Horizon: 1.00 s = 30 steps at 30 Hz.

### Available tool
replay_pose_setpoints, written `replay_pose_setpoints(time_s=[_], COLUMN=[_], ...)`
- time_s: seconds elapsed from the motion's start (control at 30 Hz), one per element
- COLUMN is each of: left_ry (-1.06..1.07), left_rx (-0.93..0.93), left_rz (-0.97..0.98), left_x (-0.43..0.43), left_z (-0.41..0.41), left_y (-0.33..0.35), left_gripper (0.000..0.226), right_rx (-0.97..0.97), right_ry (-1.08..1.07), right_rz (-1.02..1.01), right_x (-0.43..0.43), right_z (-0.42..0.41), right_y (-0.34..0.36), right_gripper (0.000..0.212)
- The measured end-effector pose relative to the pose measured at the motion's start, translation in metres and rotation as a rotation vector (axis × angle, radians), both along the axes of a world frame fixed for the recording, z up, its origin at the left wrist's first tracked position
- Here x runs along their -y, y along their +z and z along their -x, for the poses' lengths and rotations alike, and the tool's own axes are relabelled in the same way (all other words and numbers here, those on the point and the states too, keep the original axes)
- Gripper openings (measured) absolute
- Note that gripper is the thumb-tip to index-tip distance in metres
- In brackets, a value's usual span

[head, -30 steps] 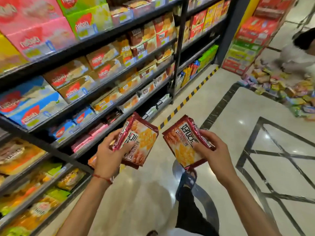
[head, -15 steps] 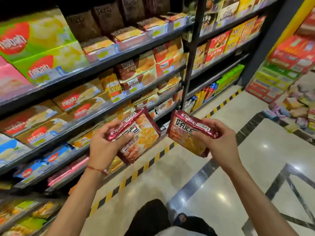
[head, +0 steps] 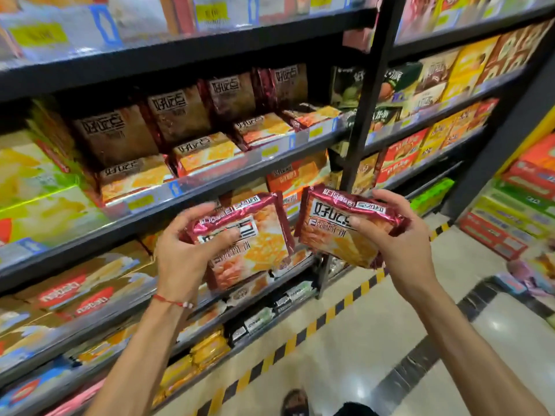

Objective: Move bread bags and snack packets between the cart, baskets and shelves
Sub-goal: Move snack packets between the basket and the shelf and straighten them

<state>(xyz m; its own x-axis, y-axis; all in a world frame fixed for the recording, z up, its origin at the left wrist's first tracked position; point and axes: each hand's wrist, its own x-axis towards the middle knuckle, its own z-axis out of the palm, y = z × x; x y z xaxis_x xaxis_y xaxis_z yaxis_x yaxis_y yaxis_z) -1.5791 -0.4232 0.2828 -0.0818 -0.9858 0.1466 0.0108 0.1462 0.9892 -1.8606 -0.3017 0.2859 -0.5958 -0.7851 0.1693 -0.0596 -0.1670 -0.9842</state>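
A shop aisle runs ahead. On the left stand black metal shelves [head: 210, 187], tier above tier, split by a dark upright post [head: 363, 115] and packed with boxes and packets. The floor [head: 375, 340] is pale, glossy tile, with a yellow-and-black warning stripe [head: 300, 334] along the foot of the shelving and a dark inlaid band [head: 411, 367] crossing it. Far right, coloured cartons [head: 516, 211] are stacked against a yellow wall.

Both packets are held up in the air in front of the middle shelves, side by side and nearly touching. The left hand [head: 183, 250], with a red thread bracelet [head: 171, 301] at the wrist, grips the left snack packet [head: 255, 241] at its upper left corner, its fingers [head: 195, 211] curled over the top edge and the thumb across the face. The right hand [head: 399, 244] grasps the right snack packet [head: 339, 232] at its right end, thumb on the front.

On the shelf above stand brown packets [head: 177, 115] bearing the same lettering, with orange ones [head: 135, 175] lying flat before them.

The whole view is smeared by motion, so price tags and most labels cannot be read. The top tier is cut off by the frame. The left packet hides part of the goods behind it. A shoe [head: 295, 400] shows at the bottom edge, partly cut off.
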Motion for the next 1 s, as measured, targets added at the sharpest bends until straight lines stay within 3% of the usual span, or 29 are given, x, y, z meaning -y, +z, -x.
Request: replay_pose_setpoints(time_s=[0.17, 0.37, 0.63, 0.8, 0.9, 1.0], left_ry=[0.118, 0.244, 0.333, 0.296, 0.312, 0.354], left_rx=[-0.127, -0.172, -0.37, -0.41, -0.417, -0.389], left_rz=[-0.059, -0.107, -0.375, -0.45, -0.42, -0.357], left_x=[0.037, 0.056, 0.046, 0.028, 0.02, 0.019], left_z=[0.038, 0.087, 0.145, 0.167, 0.177, 0.179], left_y=[0.016, 0.024, 0.029, 0.026, 0.025, 0.023], left_gripper=[0.055, 0.04, 0.05, 0.07, 0.048, 0.035], right_rx=[-0.082, 0.067, 0.223, 0.327, 0.3, 0.236], right_ry=[0.088, 0.09, 0.391, 0.513, 0.604, 0.67], right_rz=[-0.032, -0.033, -0.273, -0.338, -0.342, -0.283], right_x=[0.052, 0.105, 0.146, 0.161, 0.163, 0.161], right_z=[0.04, 0.083, 0.14, 0.171, 0.182, 0.19], right_y=[0.011, 0.016, 0.029, 0.023, 0.021, 0.022], right_gripper=[0.052, 0.046, 0.037, 0.033, 0.049, 0.045])
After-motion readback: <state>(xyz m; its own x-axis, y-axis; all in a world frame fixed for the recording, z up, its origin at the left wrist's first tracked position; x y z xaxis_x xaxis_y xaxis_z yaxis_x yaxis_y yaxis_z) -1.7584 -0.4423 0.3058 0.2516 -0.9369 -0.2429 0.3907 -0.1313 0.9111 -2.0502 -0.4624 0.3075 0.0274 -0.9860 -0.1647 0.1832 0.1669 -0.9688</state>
